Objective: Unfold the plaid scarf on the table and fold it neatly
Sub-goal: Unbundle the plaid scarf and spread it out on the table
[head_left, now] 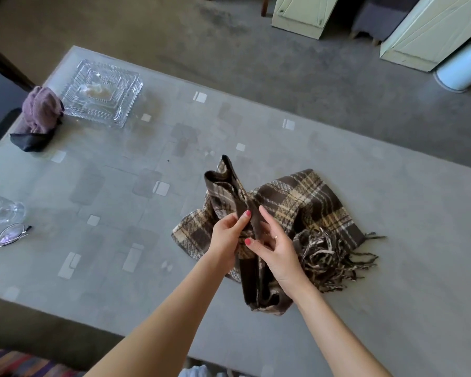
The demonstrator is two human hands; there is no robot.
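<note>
A brown and cream plaid scarf (305, 205) lies bunched on the grey table (392, 281), right of centre, its fringe (329, 257) spilling toward the near right. One narrow folded strip of it stands lifted above the heap. My left hand (226, 238) pinches that strip from the left, thumb and fingers closed on the cloth. My right hand (278, 251) grips the same strip just beside it from the right. Both hands sit over the near-left part of the heap.
A cut-glass dish (101, 91) stands at the far left corner, with a purple cloth bundle (40, 112) on a dark item beside it. A drinking glass (0, 210) and eyeglasses (6, 236) lie at the left edge. White cabinets and a bin stand beyond.
</note>
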